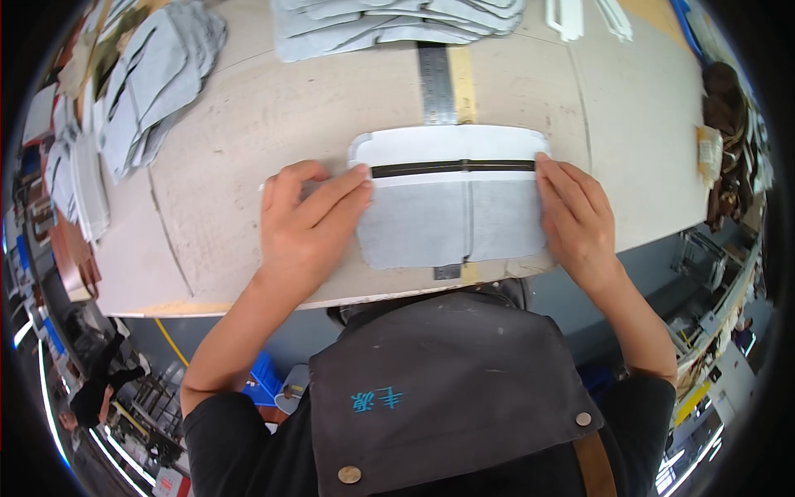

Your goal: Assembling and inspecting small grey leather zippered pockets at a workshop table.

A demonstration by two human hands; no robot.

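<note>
A rounded rectangular panel [418, 219] lies on the table in front of me. Its lower part is grey and its upper part white, and a black strip like a zipper [422, 169] runs across it. My left hand [308, 219] holds the panel's left edge at the strip's end, other fingers curled; a small pale tip shows beside them, too little to name. On the opposite edge, my right hand [577, 214] grips the panel at the strip's right end, fingers together and thumb hidden. Beneath the panel, a metal ruler [436, 83] and a yellow strip [463, 83] show above and below it.
Stacked grey pieces lie at the table's far edge [389, 25] and at the left [161, 79]. White frame-like pieces [566, 21] rest at the far right. A dark brown bundle [727, 124] sits beyond the right edge. The table's front edge [248, 308] runs close to my body.
</note>
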